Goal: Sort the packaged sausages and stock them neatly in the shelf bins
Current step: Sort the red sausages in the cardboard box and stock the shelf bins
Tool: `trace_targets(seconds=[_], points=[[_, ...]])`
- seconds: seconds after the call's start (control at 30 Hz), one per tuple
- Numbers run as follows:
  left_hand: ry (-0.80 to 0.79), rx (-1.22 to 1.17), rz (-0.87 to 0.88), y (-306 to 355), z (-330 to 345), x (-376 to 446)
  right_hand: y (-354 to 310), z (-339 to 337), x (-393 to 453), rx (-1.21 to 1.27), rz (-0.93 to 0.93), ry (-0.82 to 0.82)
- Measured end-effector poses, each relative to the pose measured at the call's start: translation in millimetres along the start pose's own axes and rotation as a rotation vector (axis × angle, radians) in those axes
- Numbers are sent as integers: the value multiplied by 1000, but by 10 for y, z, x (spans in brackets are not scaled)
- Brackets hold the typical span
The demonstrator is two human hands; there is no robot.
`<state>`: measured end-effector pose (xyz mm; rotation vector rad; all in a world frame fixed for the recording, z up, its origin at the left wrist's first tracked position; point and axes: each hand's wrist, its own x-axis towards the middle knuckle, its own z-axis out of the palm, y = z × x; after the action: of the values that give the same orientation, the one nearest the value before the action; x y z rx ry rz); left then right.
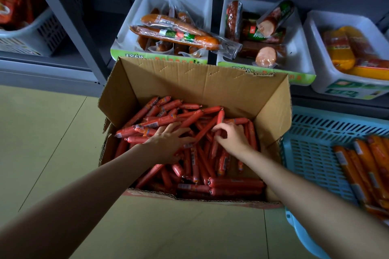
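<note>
Inside the box (271, 99), red sausages (189, 120) are heaped. The left hand (166, 143) is laid flat on them, fingers spread; one sausage (219, 124) is pinched by the right hand (233, 136).

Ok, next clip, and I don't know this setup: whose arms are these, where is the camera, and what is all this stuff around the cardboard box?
No machine here: a person wears a camera on the head, looking down at their own hands. Both reach into an open cardboard box on the floor, full of thin red sausage sticks. The left hand lies spread on the pile; the right hand pinches one stick. Behind stand white shelf bins with vacuum-packed sausages, and at right a blue plastic basket with orange sausages.
</note>
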<state>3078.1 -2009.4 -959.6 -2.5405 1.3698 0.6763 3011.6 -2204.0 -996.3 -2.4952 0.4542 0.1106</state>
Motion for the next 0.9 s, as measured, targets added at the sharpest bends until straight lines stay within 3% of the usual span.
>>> trace_targets(seconds=[0.07, 0.13, 0.23, 0.33, 0.43, 0.57, 0.67, 0.77, 0.9], points=[[64, 7, 6, 17, 13, -6, -52, -111, 15, 140, -14, 160], [142, 16, 31, 45, 32, 1, -75, -328, 63, 173, 8, 210], [176, 61, 112, 143, 18, 77, -16, -739, 52, -81, 57, 72], [98, 100, 79, 269, -23, 220, 126, -905, -75, -364, 108, -16], [51, 142, 11, 356, -38, 345, 222, -692, -176, -499, 120, -106], [111, 128, -2, 419, -63, 382, 222, -466, -194, -717, 229, -226], [201, 6, -3, 410, -93, 366, 281, -450, -188, -677, 118, -245], [245, -54, 14, 359, -131, 298, 316, -478, -131, -708, -122, -245], [567, -81, 60, 247, -112, 163, 265, -403, 57, -726, -152, -237]])
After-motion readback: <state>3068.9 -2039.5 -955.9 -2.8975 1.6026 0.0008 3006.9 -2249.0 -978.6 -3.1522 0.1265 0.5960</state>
